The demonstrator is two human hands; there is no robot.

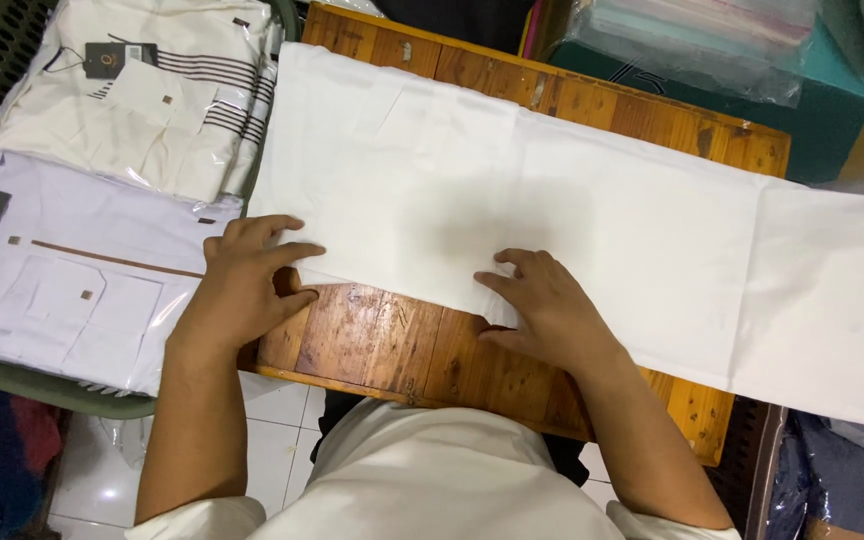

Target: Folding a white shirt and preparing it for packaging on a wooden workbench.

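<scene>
Two bare forearms enter from the near edge. The left hand and the right hand carry no gloves, rings or watch. The person wears a cream-white top of plain fabric with no visible print. Short sleeves end near the elbows: left sleeve, right sleeve. The top's collar and front are out of view, possibly hidden below the camera.
</scene>
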